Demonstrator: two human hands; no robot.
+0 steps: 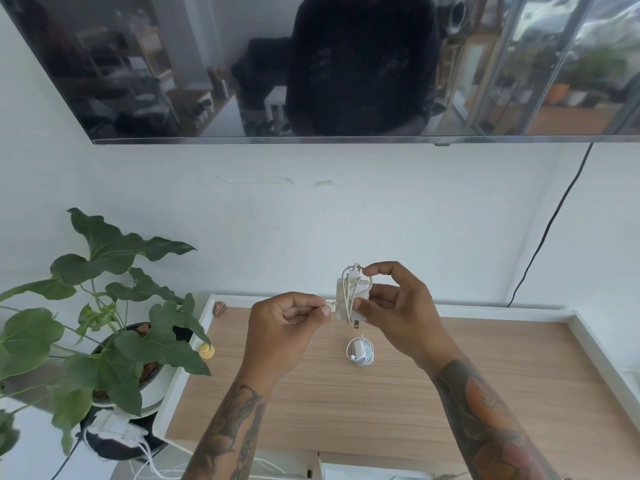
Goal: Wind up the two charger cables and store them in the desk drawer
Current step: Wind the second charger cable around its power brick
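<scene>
Above the wooden desk [450,393] I hold a white charger brick [343,299] with its cable looped around it, prongs pointing down. My right hand [398,310] grips the brick and pinches a cable loop at its top. My left hand [287,323] pinches the free end of that cable, just left of the brick. A second charger cable [361,351] lies coiled in a neat ring on the desk below my hands. No drawer shows clearly; white edges appear at the bottom of the view.
A potted plant [114,323] with large green leaves stands left of the desk. A white power strip [110,429] with cables lies below it. A dark TV screen [311,64] hangs on the wall. A black cord [550,230] runs down the wall at right.
</scene>
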